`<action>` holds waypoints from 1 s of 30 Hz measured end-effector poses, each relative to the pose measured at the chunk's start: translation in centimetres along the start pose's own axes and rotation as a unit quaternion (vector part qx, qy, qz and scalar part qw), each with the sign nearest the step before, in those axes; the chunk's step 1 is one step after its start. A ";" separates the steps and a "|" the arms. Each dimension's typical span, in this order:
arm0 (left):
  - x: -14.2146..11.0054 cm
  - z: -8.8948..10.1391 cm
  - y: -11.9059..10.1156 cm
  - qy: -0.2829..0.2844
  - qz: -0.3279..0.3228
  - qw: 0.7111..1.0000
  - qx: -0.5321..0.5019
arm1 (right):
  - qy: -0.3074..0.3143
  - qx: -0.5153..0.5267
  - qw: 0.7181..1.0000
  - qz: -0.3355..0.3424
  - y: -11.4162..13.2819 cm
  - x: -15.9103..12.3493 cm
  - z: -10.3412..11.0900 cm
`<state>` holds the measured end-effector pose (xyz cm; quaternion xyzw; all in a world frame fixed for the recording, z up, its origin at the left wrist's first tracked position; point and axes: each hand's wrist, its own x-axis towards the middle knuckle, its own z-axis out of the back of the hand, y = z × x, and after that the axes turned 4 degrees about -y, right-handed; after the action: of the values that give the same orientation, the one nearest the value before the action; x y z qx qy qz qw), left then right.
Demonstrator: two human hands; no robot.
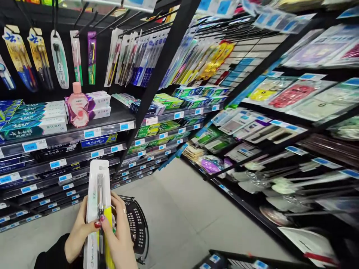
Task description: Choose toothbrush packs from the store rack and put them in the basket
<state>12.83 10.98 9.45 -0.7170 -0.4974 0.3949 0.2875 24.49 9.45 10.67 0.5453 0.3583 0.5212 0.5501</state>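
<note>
A packaged toothbrush (100,194) stands nearly upright in front of me, in a white and yellow pack with a clear front. My left hand (77,231) grips its left edge, the thumb with a red nail lying across the front. On the right edge my right hand (120,228) holds the same pack, its thumb pressed on the front and a ring on one finger. The fingers behind the pack are partly hidden. Below and behind my right hand is a black shopping basket (138,224), largely covered by my hands and the pack.
Toothbrush packs (146,59) hang on hooks above shelves of toothpaste boxes (36,119). A pink bottle (78,106) stands at the shelf edge. Across the tiled aisle floor (179,209), a rack on the right holds bagged goods (294,93) and kitchen utensils. Another black shelf edge (235,257) juts in at the bottom.
</note>
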 end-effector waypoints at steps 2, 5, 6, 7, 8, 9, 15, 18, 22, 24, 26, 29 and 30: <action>-0.1 -0.2 -0.2 -0.017 -0.021 0.999 0.030 | -0.001 0.005 1.000 -0.005 0.0 -0.7 -0.2; -0.3 -0.3 -0.1 -0.037 -0.035 0.997 0.064 | 0.002 0.013 1.000 -0.005 0.1 -1.2 -0.5; -0.4 -0.2 -0.1 -0.036 -0.042 0.996 0.076 | -0.002 0.010 1.000 -0.005 0.2 -1.3 -0.6; -0.6 0.0 0.0 -0.029 -0.052 0.994 0.088 | -0.007 0.004 1.000 -0.004 0.2 -1.4 -0.6; -0.7 0.2 0.2 -0.023 -0.066 0.993 0.098 | -0.014 -0.005 1.000 -0.004 0.3 -1.5 -0.7; -0.8 0.5 0.3 -0.020 -0.081 0.991 0.107 | -0.023 -0.017 1.000 -0.002 0.5 -1.6 -0.8; -1.8 1.6 1.0 -0.093 -0.053 0.984 0.139 | -0.075 -0.054 0.996 0.010 1.3 -2.3 -1.6; -2.1 1.8 0.9 -0.093 -0.058 0.986 0.127 | -0.072 -0.015 0.997 -0.026 1.3 -2.7 -2.3; -2.2 1.8 0.5 -0.105 -0.024 0.989 0.103 | -0.059 0.069 0.992 -0.083 1.0 -3.0 -3.1; -2.2 1.8 0.3 -0.101 -0.017 0.989 0.103 | -0.051 0.084 0.990 -0.097 1.0 -3.1 -3.2; -2.2 2.1 0.2 -0.091 -0.027 0.990 0.107 | -0.039 0.100 0.987 -0.119 0.9 -3.1 -3.2; -2.1 2.8 0.1 -0.077 -0.055 0.987 0.127 | -0.018 0.145 0.977 -0.157 0.7 -3.1 -3.0; -2.1 3.1 0.0 -0.073 -0.066 0.986 0.137 | -0.013 0.164 0.972 -0.166 0.6 -3.0 -2.9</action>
<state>9.76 9.07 8.39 -0.6058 -0.5041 0.4910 0.3713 20.99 7.15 10.28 0.5677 0.5175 0.3497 0.5363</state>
